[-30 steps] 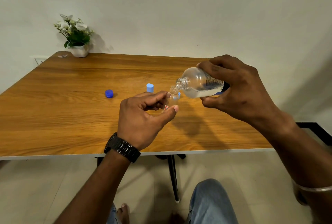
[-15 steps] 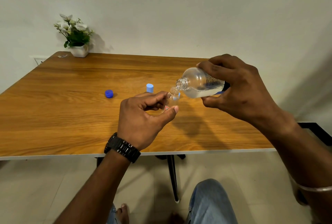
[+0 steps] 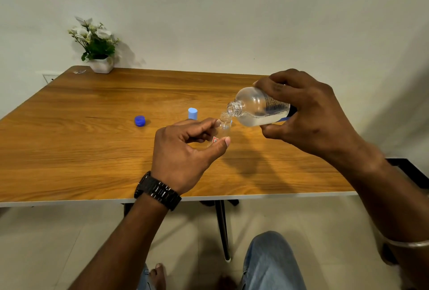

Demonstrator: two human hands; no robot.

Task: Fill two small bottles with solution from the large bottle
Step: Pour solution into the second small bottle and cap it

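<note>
Pouring from the large bottle into a small bottle above the bench

A potted plant (image 3: 98, 54) is sitting at the far left corner of the bench (image 3: 69, 150), and a dark blue cap (image 3: 139, 120) and a light blue cap (image 3: 192, 113) are lying further right. The left hand (image 3: 185, 150) is pinching the small bottle (image 3: 223, 128) upright between thumb and fingers; the right hand (image 3: 306, 113) is gripping the large bottle (image 3: 257, 109), tilting its open mouth just over the small bottle's neck.
</note>
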